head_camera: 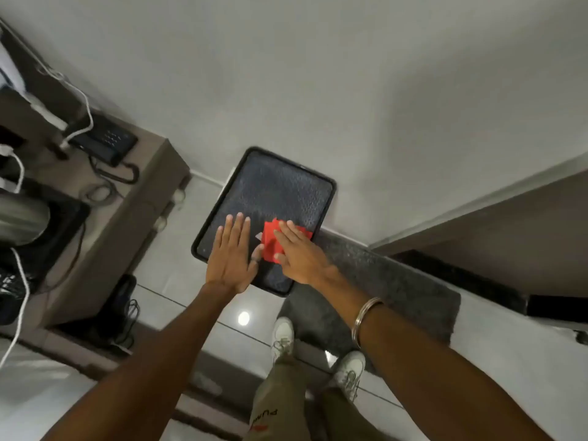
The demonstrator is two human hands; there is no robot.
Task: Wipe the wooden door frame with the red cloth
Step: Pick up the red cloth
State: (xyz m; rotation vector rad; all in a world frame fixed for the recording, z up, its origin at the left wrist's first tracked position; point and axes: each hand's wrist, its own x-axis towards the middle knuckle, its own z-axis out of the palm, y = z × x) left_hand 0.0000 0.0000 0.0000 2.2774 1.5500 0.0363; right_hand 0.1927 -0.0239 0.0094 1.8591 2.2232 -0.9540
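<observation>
The folded red cloth (269, 246) sits under the fingers of my right hand (299, 257), which grips it from above with the fingers stretched out. My left hand (229, 253) is held flat beside it, fingers extended, and its thumb touches the cloth's left edge. Both hands hover over a black textured mat (280, 189) on the floor by the white wall. The brown wooden door frame (521, 230) runs along the right side, well to the right of both hands.
A grey rug (397, 281) lies before the doorway, under my white shoes (350, 370). On the left stands a brown desk (133, 198) with a black telephone (105, 140), white cables and a metal kettle (22, 218). The floor tiles are glossy.
</observation>
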